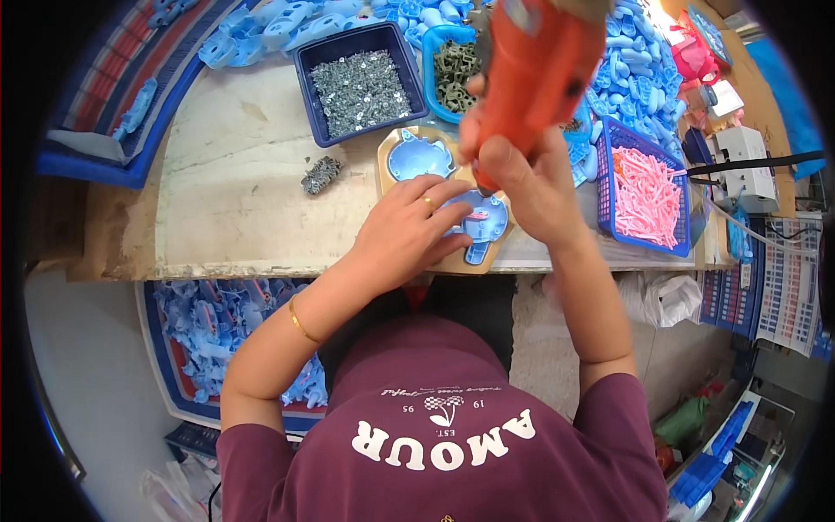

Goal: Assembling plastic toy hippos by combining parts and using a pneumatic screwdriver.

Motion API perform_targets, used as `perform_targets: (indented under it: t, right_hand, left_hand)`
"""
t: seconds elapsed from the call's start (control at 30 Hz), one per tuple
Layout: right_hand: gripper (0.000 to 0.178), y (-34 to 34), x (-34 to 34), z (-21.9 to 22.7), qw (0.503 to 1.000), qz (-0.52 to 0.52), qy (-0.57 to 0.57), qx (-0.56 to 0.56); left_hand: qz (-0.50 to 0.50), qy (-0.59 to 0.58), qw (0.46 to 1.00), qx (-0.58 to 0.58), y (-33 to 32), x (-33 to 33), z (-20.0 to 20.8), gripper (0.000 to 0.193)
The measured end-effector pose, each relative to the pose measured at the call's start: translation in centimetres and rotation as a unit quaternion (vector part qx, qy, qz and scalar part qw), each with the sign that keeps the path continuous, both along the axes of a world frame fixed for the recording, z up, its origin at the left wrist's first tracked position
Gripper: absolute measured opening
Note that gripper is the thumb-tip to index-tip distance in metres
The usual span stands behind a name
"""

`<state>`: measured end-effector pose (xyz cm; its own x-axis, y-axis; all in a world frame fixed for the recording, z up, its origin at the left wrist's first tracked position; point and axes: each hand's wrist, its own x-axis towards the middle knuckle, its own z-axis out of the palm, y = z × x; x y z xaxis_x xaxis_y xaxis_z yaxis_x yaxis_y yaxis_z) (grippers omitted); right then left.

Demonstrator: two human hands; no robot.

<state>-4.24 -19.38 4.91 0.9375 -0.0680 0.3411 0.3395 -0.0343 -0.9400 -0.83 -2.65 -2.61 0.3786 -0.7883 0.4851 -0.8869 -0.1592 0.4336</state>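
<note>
My right hand (532,187) is wrapped round an orange power screwdriver (548,74). Its narrow end points down close above a blue plastic shell (491,217), and whether the tip touches it I cannot tell. That shell lies in a tan jig (385,178) at the table's front edge, with a small pink piece (478,216) inside it. My left hand (404,222) lies over the shell's left side with fingers stretched out, covering part of it. A second blue shell (422,159) sits in the jig's farther recess, just beyond my left fingers.
A dark blue bin of small screws (309,87) stands behind the jig, beside a light blue tub of olive-green parts (429,83). A small heap of screws (322,176) lies left. Pink parts fill a blue basket (606,204) at right. Blue shells (639,96) pile up behind.
</note>
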Motion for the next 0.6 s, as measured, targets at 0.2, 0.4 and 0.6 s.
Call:
perform_targets:
  t: [0.2, 0.4, 0.6]
  right_hand:
    - [0.03, -0.6, 0.3, 7.1, 0.934, -0.116, -0.138, -0.309]
    - [0.05, -4.9, 8.1, 14.6, 0.886, -0.31, -0.261, -0.226]
    - [0.058, -6.4, 11.5, 15.7, 0.964, -0.035, -0.168, -0.203]
  left_hand:
    - [0.058, 0.023, 0.998, -0.031, 3.1, -1.2, -0.7, 0.03]
    - [0.052, 0.026, 0.998, -0.04, 3.8, -2.0, -1.3, 0.031]
    - [0.074, 0.017, 0.996, -0.038, 4.6, -1.8, -1.3, 0.033]
